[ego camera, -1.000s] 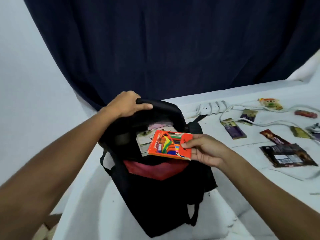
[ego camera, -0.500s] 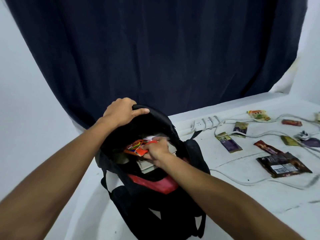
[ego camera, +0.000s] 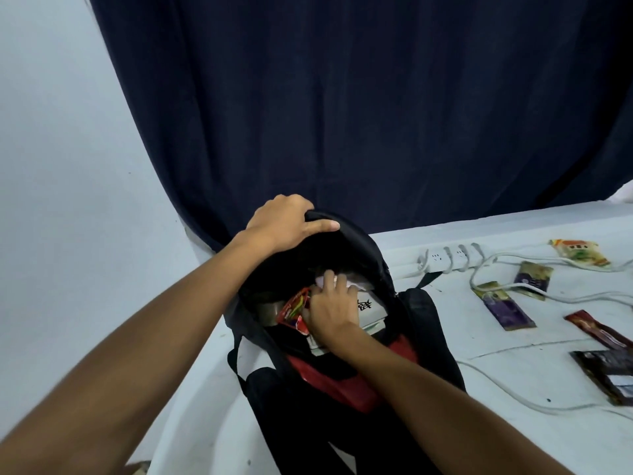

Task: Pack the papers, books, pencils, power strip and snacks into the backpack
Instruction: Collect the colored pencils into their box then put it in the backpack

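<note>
You're mid-way through the pencils step here. Your left hand [ego camera: 286,223] grips the top edge of the backpack [ego camera: 346,399], fingers curled over the rim and thumb along it, holding the mouth open. Your right hand [ego camera: 330,311] is down in the opening, pressing the pencil box [ego camera: 293,308] in. The box sits tilted at the left side of the opening, partly inside, with its orange corner poking up. I can't really tell if your right fingers are pinching the box or just pushing it; they look fairly flat over the stuff inside.

What's in the bag: white papers or books [ego camera: 368,308] with some black print are stacked right under your right hand, and something pale pink shows behind your fingertips. The red bit lower down looks like the bag's own lining or pocket.

Not packed yet: the power strip [ego camera: 452,258] lies on the table [ego camera: 513,440] just right of the bag, its cable looping among the snacks [ego camera: 505,308].

Next move, I'd guess: seat the box flat beside the books, then go for the strip. You'll want to gather that cable first so it doesn't drag snacks along.
</note>
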The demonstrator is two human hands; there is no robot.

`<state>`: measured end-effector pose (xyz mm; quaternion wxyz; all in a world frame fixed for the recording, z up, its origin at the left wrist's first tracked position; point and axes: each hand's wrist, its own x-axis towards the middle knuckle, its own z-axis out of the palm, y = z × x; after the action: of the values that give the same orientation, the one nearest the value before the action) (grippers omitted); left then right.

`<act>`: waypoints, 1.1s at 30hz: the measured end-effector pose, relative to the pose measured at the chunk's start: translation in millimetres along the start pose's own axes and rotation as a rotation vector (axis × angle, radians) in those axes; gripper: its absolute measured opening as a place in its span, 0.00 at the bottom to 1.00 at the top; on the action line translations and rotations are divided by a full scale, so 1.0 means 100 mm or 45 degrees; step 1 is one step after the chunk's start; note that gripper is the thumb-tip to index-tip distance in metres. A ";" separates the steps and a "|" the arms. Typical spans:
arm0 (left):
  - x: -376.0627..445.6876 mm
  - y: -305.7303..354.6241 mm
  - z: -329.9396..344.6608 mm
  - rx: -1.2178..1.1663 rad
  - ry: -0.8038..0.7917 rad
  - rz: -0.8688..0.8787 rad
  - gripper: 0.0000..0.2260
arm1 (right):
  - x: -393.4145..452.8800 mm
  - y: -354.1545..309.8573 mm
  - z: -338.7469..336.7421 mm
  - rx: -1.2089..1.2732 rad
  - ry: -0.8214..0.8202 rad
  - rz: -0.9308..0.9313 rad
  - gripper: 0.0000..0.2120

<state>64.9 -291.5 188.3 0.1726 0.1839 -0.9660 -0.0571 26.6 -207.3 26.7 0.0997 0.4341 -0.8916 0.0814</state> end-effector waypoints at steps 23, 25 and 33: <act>0.00 -0.11 0.00 -0.009 -0.009 -0.002 0.25 | -0.06 -0.21 -0.05 -0.020 -0.270 -0.126 0.32; 0.00 -0.11 0.00 -0.024 -0.018 0.012 0.24 | -0.08 -0.17 -0.08 0.021 -0.339 -0.154 0.34; 0.00 -0.08 0.02 -0.037 -0.037 0.031 0.24 | -0.18 -0.07 -0.18 0.151 -0.083 -0.187 0.18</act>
<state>67.1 -298.2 184.8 0.1619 0.1686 -0.9697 -0.0716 44.5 -193.7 40.4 0.0504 0.5058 -0.8538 0.1121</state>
